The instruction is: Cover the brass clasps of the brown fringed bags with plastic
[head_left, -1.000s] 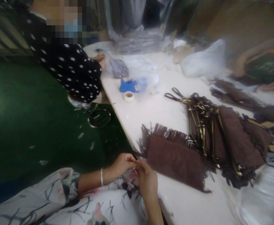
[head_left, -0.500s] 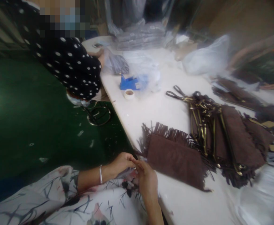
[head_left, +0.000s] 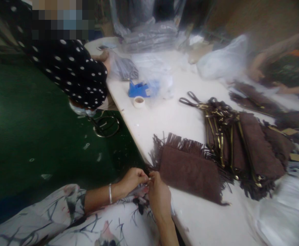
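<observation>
At the table's near edge, my left hand (head_left: 133,180), below a silver bangle, has its thumb and fingertips pinched together. Facing it, my right hand (head_left: 160,196) is closed, its fingertips almost touching the left ones. A small pale thing shows between the fingertips, too small to name. Just beyond my right hand lies a brown fringed pouch (head_left: 190,171), flat on the white table (head_left: 162,118). Dark strands at its left corner come close to my fingers; I cannot tell whether I hold any. To its right, several similar pouches (head_left: 259,147) with gold zippers and wrist straps overlap.
A blue tape dispenser (head_left: 138,89) and a tape roll (head_left: 139,102) stand farther up the table. A co-worker in a dotted sleeve (head_left: 72,70) handles a plastic-bagged item (head_left: 125,68). Another person's arms (head_left: 272,56) reach in at right. Clear plastic (head_left: 285,215) lies at lower right.
My fingertips have shifted slightly, and a small pale thing now shows between them. The view has moved a little. At right, the other person's hands have shifted over the pouches.
</observation>
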A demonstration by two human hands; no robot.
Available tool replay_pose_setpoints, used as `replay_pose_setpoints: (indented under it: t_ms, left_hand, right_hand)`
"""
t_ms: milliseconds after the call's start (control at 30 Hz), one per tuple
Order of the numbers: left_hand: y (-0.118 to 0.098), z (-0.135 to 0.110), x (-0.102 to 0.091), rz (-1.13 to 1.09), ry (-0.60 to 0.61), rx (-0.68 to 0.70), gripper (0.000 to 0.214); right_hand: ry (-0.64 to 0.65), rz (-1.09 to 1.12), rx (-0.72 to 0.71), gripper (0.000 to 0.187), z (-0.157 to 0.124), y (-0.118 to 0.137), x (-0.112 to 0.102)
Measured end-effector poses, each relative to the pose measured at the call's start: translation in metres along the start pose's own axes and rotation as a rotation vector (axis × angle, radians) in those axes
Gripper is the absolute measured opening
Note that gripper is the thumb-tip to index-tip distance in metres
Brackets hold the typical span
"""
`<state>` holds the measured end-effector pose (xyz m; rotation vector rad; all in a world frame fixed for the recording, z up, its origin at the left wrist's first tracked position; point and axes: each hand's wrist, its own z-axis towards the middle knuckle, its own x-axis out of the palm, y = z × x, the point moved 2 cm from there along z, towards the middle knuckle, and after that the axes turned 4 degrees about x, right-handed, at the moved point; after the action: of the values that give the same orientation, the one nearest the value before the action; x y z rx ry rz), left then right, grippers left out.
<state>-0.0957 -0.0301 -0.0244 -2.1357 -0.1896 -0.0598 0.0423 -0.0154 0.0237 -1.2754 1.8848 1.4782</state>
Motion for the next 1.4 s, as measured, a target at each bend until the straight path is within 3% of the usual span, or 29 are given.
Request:
replay_pose_setpoints:
  t_ms: [100, 367, 467, 600, 667, 800, 967, 1067, 1233, 1400]
  left_hand:
    - [-0.002, -0.001, 0.002, -0.063, 0.004, -0.029, 0.032]
    - [0.001, -0.002, 0.002, -0.225, 0.061, -0.174, 0.033]
    - [-0.002, -0.002, 0.002, -0.144, 0.047, -0.093, 0.028]
    - [-0.009, -0.003, 0.002, 0.062, 0.019, 0.143, 0.022]
    - [-0.008, -0.005, 0.003, 0.103, 0.019, 0.177, 0.022]
    - [-0.001, -0.008, 0.004, -0.039, 0.002, 0.019, 0.029]
    - [0.002, -0.006, 0.005, -0.248, 0.105, -0.216, 0.037]
    - [0.0, -0.002, 0.002, -0.23, 0.144, -0.241, 0.037]
    - [0.003, -0.002, 0.002, -0.236, 0.127, -0.238, 0.033]
    - [0.006, -0.007, 0.003, -0.267, 0.124, -0.152, 0.031]
  right_hand:
    - [-0.058, 0.049, 0.067, 0.029, -0.003, -0.002, 0.004]
    - [-0.155, 0.314, 0.064, 0.04, -0.014, -0.009, 0.014]
    - [-0.168, 0.344, 0.101, 0.04, -0.014, -0.01, 0.014]
    - [-0.188, 0.274, 0.145, 0.036, -0.015, -0.01, 0.016]
    - [-0.218, 0.29, 0.16, 0.034, -0.017, -0.01, 0.019]
    - [-0.267, 0.356, 0.212, 0.028, -0.022, -0.011, 0.026]
    - [-0.258, 0.359, 0.305, 0.023, -0.028, -0.01, 0.028]
    - [-0.27, 0.435, 0.323, 0.021, -0.029, -0.01, 0.028]
    - [-0.246, 0.75, 0.342, 0.023, -0.029, -0.013, 0.036]
    - [-0.255, 0.869, 0.467, 0.025, -0.029, -0.019, 0.047]
